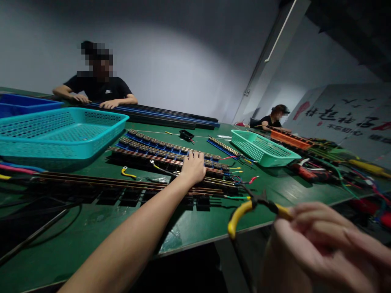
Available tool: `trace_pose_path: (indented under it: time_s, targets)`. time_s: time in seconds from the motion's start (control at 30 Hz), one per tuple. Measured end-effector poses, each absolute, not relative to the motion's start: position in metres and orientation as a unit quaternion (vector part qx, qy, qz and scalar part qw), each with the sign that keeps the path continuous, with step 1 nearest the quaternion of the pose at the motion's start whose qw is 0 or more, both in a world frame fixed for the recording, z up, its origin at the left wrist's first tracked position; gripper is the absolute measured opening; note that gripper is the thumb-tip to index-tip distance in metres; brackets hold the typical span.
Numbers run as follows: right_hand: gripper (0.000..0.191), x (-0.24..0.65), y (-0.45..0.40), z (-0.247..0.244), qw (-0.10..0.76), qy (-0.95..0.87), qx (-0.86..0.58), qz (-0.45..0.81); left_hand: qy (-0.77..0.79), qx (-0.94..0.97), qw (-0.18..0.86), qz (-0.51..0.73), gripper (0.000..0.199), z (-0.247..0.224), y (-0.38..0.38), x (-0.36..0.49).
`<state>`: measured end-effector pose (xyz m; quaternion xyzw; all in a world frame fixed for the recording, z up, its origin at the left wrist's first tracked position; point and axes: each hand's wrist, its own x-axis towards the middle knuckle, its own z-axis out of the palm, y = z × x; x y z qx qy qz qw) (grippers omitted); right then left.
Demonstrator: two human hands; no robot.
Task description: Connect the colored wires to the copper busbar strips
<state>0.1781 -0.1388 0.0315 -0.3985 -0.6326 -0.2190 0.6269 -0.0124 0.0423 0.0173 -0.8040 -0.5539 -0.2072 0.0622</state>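
Observation:
My left hand (193,167) reaches out over the table and has its fingers bent over the edge of a bank of long copper strips on black and blue holders (152,156). Close to the camera at the lower right, my right hand (320,240) is closed on one yellow handle of a pair of pliers (241,213); the other handle stands apart from it, and the jaws point toward the strips. A nearer row of copper strips (100,181) runs leftward to thick coloured cables. A short yellow wire with a ring terminal (128,173) lies between the two rows.
A turquoise basket (106,140) stands at the left, beside a blue bin (27,106). Farther right are a green basket (259,152) and an orange tray (290,139). Two persons sit behind the green table (214,228), whose near edge runs below my arm.

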Motion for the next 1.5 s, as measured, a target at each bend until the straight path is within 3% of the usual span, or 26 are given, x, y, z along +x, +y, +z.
trace_pose_path:
  time_s: [0.07,0.1,0.13,0.27,0.37,0.53,0.67,0.77,0.83,0.97,1.17,1.33,1.43,1.5]
  targets:
    - [0.035,0.169,-0.091,0.054,0.669,-0.598,-0.361,-0.253,-0.502,-0.825,0.086,-0.246,0.025,0.024,0.040,-0.012]
    - [0.032,0.163,-0.068,0.063,0.754,-0.491,-0.285,-0.330,-0.463,-0.842,0.086,-0.264,0.024,0.027,0.039,-0.012]
    - [0.026,0.157,-0.047,0.069,0.777,-0.448,-0.261,-0.356,-0.417,-0.861,0.080,-0.278,0.024,0.029,0.037,-0.011]
    - [0.022,0.145,0.006,0.073,0.794,-0.375,-0.291,-0.379,-0.262,-0.900,0.024,-0.348,0.036,0.030,0.036,-0.008]
    - [0.022,0.143,0.017,0.063,0.789,-0.399,-0.321,-0.340,-0.241,-0.866,-0.061,-0.434,0.035,0.026,0.039,-0.006]
    - [0.018,0.130,0.019,0.055,0.832,-0.423,-0.291,-0.209,-0.256,-0.808,-0.090,-0.523,0.043,0.020,0.047,-0.002]
    - [0.016,0.116,0.020,0.062,0.866,-0.444,-0.228,0.029,-0.262,-0.769,-0.068,-0.579,0.047,0.021,0.048,0.001]
    - [0.042,0.107,0.021,0.065,0.839,-0.452,-0.214,0.217,-0.274,-0.745,-0.086,-0.602,0.049,0.024,0.047,0.002]
    - [0.058,0.103,0.023,0.065,0.837,-0.426,-0.209,0.271,-0.279,-0.737,-0.105,-0.607,0.049,0.025,0.046,0.002]
    - [0.068,0.099,0.028,0.063,0.857,-0.385,-0.209,0.272,-0.275,-0.731,-0.108,-0.615,0.048,0.025,0.047,0.003]
    - [0.063,0.095,0.028,0.058,0.862,-0.412,-0.206,0.212,-0.286,-0.741,-0.027,-0.606,0.044,0.027,0.052,-0.002]
    - [0.061,0.096,0.029,0.052,0.847,-0.444,-0.199,0.213,-0.304,-0.719,-0.019,-0.624,0.037,0.027,0.054,-0.007]
    - [0.058,0.097,0.030,0.049,0.834,-0.462,-0.204,0.223,-0.305,-0.679,-0.091,-0.662,0.033,0.030,0.051,-0.005]
    - [0.055,0.097,0.031,0.048,0.831,-0.468,-0.196,0.225,-0.269,-0.643,-0.210,-0.685,0.031,0.035,0.048,0.001]
